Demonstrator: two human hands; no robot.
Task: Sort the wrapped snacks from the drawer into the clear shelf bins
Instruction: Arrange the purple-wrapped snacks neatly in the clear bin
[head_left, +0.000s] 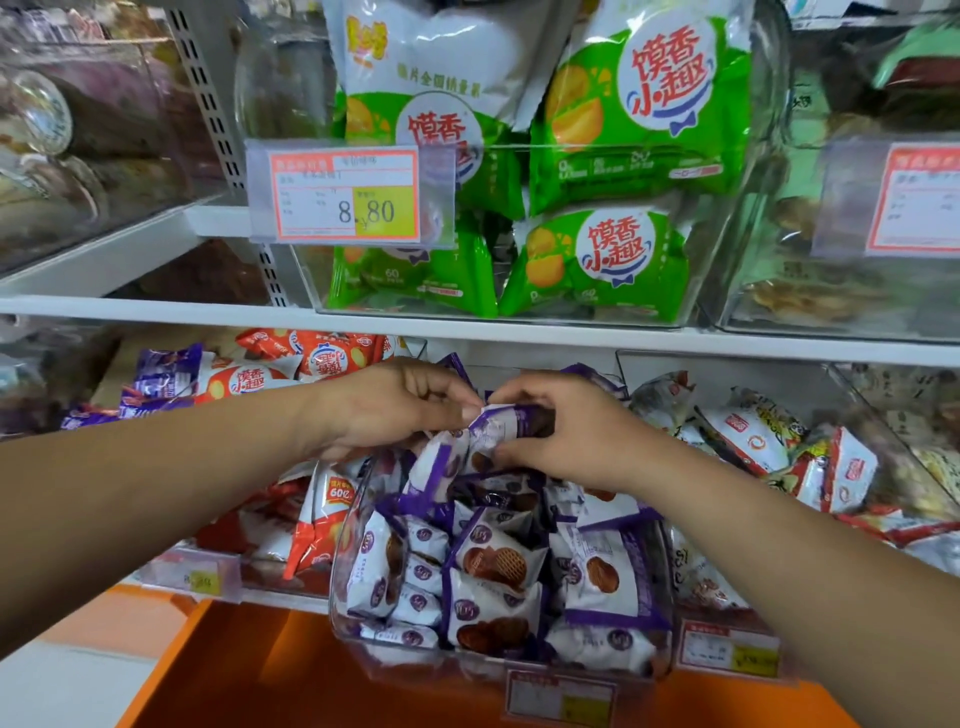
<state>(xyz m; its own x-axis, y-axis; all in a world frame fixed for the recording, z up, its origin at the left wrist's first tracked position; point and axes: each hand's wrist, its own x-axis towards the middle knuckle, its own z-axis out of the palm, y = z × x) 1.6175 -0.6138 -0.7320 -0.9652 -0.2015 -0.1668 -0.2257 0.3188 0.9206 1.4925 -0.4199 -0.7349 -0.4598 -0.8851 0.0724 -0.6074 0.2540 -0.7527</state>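
Your clear bin (338, 597), lower shelf centre, is heaped w/ purple-white cookie packs (493, 566). Over the heap, your left hand (387, 410) & right hand (566, 431) each pinch opposite ends of one purple-white pack (506, 423), fingers curled round it.

A white metal shop shelf (156, 306) runs across the view, fixed to a slotted white upright (205, 88). Another white shelf (104, 254) angles away at upper left. Below sits a bright orange panel (249, 675). The light is even.
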